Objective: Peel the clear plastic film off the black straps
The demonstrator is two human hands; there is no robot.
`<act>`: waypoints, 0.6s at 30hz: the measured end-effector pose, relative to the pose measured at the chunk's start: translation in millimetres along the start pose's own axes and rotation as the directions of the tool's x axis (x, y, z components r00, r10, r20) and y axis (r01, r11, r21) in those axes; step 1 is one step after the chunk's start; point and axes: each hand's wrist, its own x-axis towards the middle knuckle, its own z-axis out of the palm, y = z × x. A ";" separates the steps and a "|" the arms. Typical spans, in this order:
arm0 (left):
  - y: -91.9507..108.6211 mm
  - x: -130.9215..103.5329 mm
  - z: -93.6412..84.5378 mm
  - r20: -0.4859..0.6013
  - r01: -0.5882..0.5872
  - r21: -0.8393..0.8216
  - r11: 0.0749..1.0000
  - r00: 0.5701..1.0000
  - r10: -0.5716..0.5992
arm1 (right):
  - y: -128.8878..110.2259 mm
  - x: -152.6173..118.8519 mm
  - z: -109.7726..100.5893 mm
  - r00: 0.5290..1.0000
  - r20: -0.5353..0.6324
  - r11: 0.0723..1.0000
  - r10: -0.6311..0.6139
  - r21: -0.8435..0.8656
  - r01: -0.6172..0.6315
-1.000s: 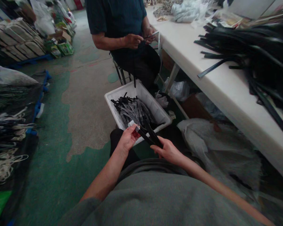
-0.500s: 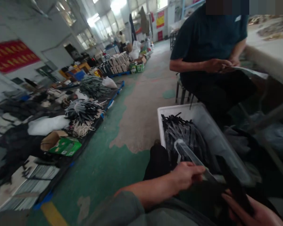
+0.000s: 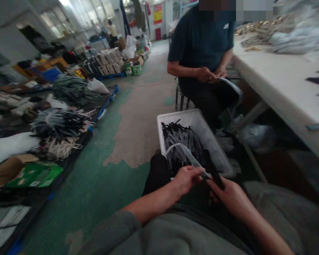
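Observation:
My left hand [image 3: 186, 181] pinches a long translucent plastic sleeve [image 3: 188, 154] near its close end. The far end of the sleeve curls over the white bin [image 3: 223, 156] in front of me. My right hand [image 3: 226, 194] is closed around a black strap [image 3: 214, 171] that sticks up past the fingers. Both hands meet at the sleeve's near end, above my lap. Whether the strap's lower end is inside the sleeve is hidden by the fingers. Many black straps [image 3: 184, 138], several in clear sleeves, fill the left side of the bin.
A co-worker [image 3: 202, 42] sits beyond the bin, holding a pale strip [image 3: 232, 86]. A white table [image 3: 271, 74] with piled goods runs along the right. On the left, bundles of cords [image 3: 58, 122] and a green carton [image 3: 34, 173] lie on dark-covered pallets.
My view has swung to the right, so the bin and co-worker appear further left. My right hand with the black strap has come up against my left hand and the sleeve.

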 end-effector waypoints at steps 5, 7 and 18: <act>12.1 3.1 -5.9 -0.060 0.052 -0.047 0.998 0.997 -0.055 | -8.7 -13.8 -5.5 0.999 -0.037 0.998 0.010 -0.062 -0.012; 7.3 0.4 -1.8 0.016 0.084 -0.041 0.996 0.996 -0.083 | -12.7 -12.8 -2.5 0.996 -0.087 0.996 0.006 -0.091 -0.014; -0.5 -4.5 31.4 0.066 0.025 -0.093 0.995 0.998 -0.019 | -8.1 -51.1 -27.7 0.977 -0.201 0.994 0.068 -0.075 -0.085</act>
